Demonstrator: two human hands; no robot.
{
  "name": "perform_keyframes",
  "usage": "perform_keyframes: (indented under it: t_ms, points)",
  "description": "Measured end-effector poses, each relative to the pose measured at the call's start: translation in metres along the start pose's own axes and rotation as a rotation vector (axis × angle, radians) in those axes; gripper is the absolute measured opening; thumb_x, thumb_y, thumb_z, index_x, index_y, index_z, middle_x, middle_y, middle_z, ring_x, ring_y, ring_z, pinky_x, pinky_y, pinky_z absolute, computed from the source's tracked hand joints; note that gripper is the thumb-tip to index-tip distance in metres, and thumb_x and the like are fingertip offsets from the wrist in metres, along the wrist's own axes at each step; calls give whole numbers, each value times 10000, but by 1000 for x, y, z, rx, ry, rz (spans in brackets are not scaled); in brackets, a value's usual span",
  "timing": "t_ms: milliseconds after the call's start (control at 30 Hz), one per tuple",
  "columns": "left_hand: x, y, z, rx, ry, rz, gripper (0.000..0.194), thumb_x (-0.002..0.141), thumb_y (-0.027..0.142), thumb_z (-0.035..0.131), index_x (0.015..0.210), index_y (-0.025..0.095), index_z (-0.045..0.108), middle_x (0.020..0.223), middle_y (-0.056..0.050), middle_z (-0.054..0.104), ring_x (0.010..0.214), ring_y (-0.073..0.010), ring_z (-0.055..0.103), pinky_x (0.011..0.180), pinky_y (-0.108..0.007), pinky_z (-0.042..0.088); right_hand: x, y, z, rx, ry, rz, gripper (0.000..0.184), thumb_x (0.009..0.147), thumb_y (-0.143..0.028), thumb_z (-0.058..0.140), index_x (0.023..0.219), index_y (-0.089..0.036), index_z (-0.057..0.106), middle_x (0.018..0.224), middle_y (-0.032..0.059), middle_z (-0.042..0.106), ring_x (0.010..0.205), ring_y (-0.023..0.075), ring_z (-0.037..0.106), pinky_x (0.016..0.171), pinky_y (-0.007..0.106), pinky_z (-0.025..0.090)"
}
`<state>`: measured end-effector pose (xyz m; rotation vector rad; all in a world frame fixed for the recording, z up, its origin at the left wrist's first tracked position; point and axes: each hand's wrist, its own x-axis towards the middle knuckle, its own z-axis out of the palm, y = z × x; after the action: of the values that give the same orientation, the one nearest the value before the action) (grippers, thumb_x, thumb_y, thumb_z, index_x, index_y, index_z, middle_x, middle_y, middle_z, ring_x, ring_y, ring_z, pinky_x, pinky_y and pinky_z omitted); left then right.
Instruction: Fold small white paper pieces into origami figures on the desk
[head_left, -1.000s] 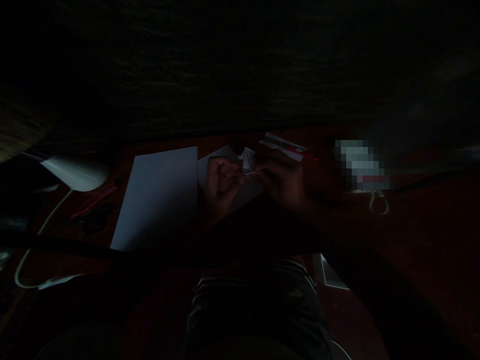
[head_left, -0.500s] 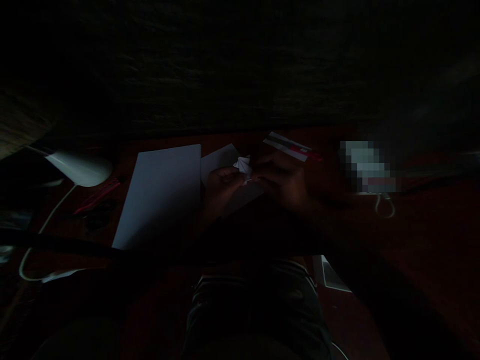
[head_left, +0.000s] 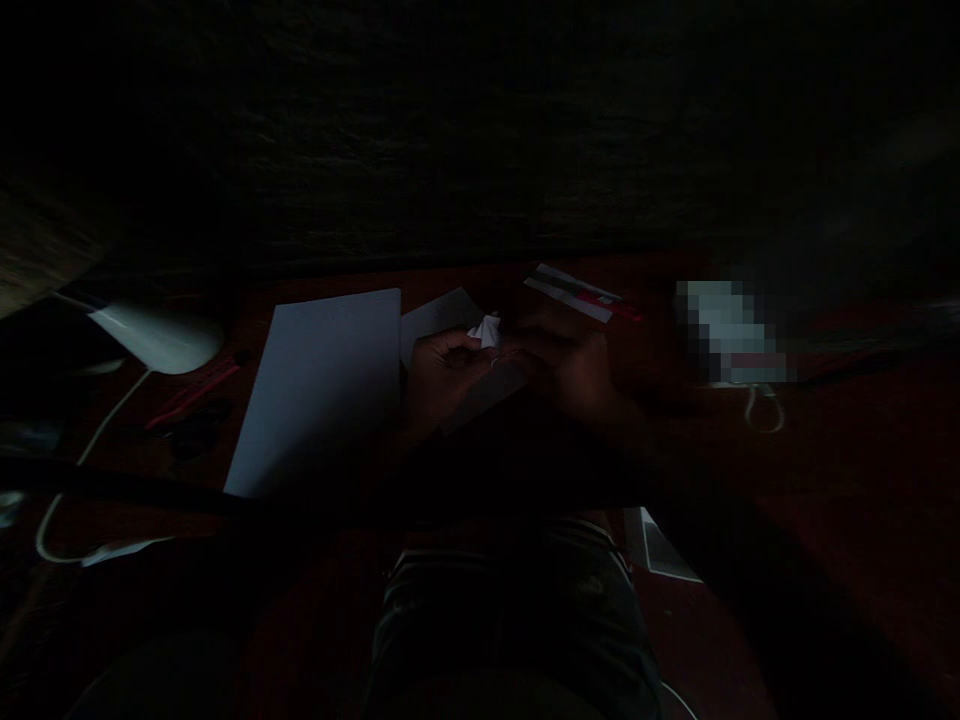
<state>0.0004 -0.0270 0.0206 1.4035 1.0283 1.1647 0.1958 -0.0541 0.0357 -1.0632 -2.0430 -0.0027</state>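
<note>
A small piece of folded white paper [head_left: 486, 331] with several creases stands up between my hands, above the dark red table. My left hand [head_left: 442, 376] pinches its lower left side between thumb and fingers. From the right, my right hand [head_left: 574, 368] reaches to the lower edge of the fold with its fingers bent and pressed together there. Deep shadow hides most of the right fingertips. Below the hands lies a loose sheet of paper [head_left: 487, 395], partly covered by them.
Left of my hands lies a large stack of white paper [head_left: 330, 370]. A paper strip [head_left: 555, 283] with a red cutter-like tool [head_left: 604, 300] lies behind. Far left are a white lamp-like object [head_left: 165, 340], a cord and a red tool [head_left: 195, 390]. A blurred-out pale object [head_left: 731, 330] sits right.
The folded paper has turned slightly and looks narrower between my fingers. My right fingers have shifted a little at its lower edge. The things on the table stay put.
</note>
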Motion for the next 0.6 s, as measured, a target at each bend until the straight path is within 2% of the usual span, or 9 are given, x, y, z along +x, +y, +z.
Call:
perform_keyframes:
  t_ms: [167, 267, 467, 600]
  points:
    - [1, 1, 5, -103, -13, -47, 242, 713, 372, 871, 722, 185, 718, 701, -5, 729, 655, -158, 683, 658, -289, 561, 1, -2, 3, 85, 8, 60, 157, 1018, -294, 647, 1026, -266, 802, 1038, 62, 730, 962, 232, 686, 789, 355, 534]
    - [1, 3, 9, -207, -10, -102, 237, 714, 369, 865, 710, 182, 719, 701, 6, 705, 681, -143, 671, 701, -285, 569, 3, 2, 5, 173, 35, 37, 146, 1015, -299, 656, 1002, -262, 796, 1025, 62, 734, 971, 227, 692, 817, 353, 548]
    - [2, 6, 6, -352, -70, -257, 178, 669, 297, 864, 678, 171, 738, 730, -12, 710, 728, -140, 663, 690, -260, 543, 5, 10, 2, 238, -10, -10, 166, 1017, -352, 657, 986, -276, 801, 1063, 54, 745, 993, 219, 705, 849, 357, 563]
    - [5, 4, 2, -409, -170, -340, 184, 669, 313, 864, 742, 174, 767, 832, -38, 759, 825, -175, 700, 773, -300, 565, 4, 10, 1, 232, 8, -17, 175, 1021, -349, 650, 989, -287, 811, 1058, 53, 725, 982, 211, 694, 817, 342, 555]
